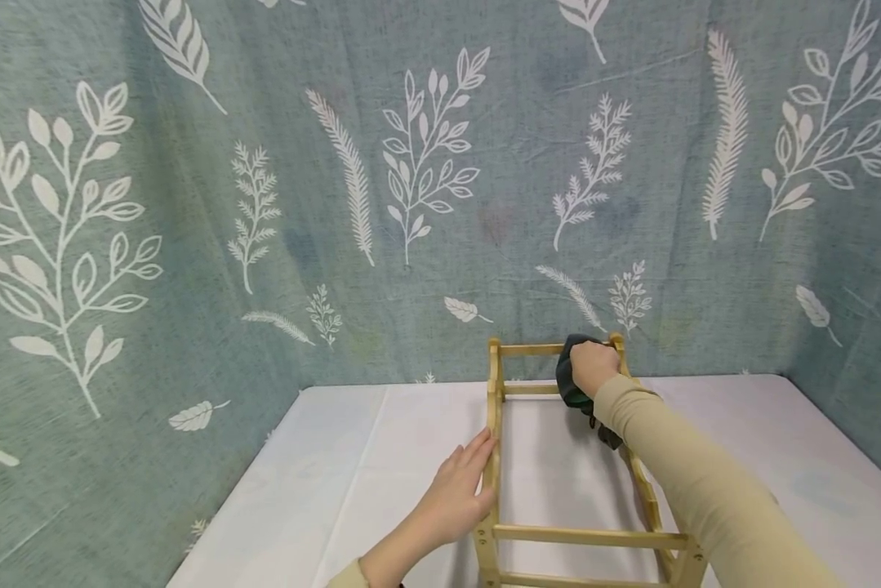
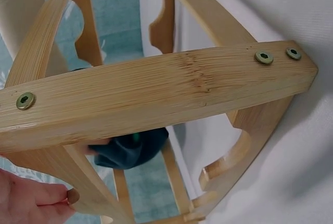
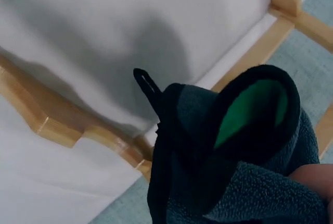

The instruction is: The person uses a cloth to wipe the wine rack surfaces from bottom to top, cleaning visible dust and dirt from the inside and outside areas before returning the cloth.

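My right hand (image 1: 593, 366) grips a folded dark teal cloth (image 1: 571, 382) at the far right corner of a bamboo rack frame (image 1: 590, 536). Seen from the right wrist, the cloth (image 3: 265, 187) has a fuzzy surface, black edging, a small hanging loop (image 3: 146, 87) and a bright green inner side. Only part of a finger (image 3: 315, 177) shows there. My left hand (image 1: 447, 498) rests against the frame's left side rail, fingers extended along it and thumb apart. In the left wrist view its fingers (image 2: 36, 198) touch the wood at lower left.
The frame has scalloped side pieces, crossbars at both ends and metal bolts (image 2: 264, 57). It stands on a white-covered table (image 1: 381, 457). A blue-green curtain (image 1: 484, 196) with white leaf prints hangs behind the table and along its sides.
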The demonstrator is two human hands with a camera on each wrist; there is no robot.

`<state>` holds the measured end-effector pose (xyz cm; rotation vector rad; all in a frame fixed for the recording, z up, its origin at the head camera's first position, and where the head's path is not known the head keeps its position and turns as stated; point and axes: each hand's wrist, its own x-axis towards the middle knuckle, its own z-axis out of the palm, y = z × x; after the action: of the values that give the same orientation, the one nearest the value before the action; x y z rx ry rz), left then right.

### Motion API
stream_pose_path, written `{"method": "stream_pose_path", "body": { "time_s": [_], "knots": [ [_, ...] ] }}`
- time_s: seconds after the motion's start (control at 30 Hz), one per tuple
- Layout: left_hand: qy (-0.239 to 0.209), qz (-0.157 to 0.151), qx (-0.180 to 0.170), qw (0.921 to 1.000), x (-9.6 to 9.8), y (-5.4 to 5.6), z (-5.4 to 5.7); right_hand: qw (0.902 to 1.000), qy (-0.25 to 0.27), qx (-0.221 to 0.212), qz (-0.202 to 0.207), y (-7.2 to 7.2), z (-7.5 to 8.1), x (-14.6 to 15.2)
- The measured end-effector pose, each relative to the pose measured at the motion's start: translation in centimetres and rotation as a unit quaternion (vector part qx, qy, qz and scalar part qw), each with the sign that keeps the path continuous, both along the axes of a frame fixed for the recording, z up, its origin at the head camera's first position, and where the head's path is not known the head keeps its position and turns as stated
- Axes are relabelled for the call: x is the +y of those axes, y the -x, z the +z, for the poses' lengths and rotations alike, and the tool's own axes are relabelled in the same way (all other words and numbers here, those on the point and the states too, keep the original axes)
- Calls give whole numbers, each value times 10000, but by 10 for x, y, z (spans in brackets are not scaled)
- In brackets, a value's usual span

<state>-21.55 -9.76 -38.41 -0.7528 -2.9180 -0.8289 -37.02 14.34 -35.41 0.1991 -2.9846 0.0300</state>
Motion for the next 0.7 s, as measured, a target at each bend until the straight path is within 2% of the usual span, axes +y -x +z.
{"method": "stream_pose_path", "body": {
  "time_s": [0.13, 0.23, 0.3, 0.43, 0.53, 0.63, 0.7],
  "knots": [
    [-30, -32, 1, 10000, 2, 0, 1, 9964, 684, -463, 186, -5, 15, 7],
    [-64, -17, -1, 10000, 2, 1, 1, 9907, 1067, -738, 405, -11, 36, 11],
    [-74, -23, 2, 10000, 2, 2, 0, 9874, 1281, -747, 552, -18, 54, 15],
    [-78, -60, 25, 9999, 1, 4, -1, 9793, 1807, -454, 784, -37, 87, 35],
    [-119, -64, 61, 9999, 1, 4, -1, 9744, 2097, -160, 798, -55, 102, 58],
    [-176, -77, 53, 9998, 1, 4, -2, 9702, 2322, 119, 689, -78, 107, 86],
    [-210, -113, 31, 9997, 1, 3, -3, 9685, 2408, 313, 547, -96, 104, 107]
  ]
}}
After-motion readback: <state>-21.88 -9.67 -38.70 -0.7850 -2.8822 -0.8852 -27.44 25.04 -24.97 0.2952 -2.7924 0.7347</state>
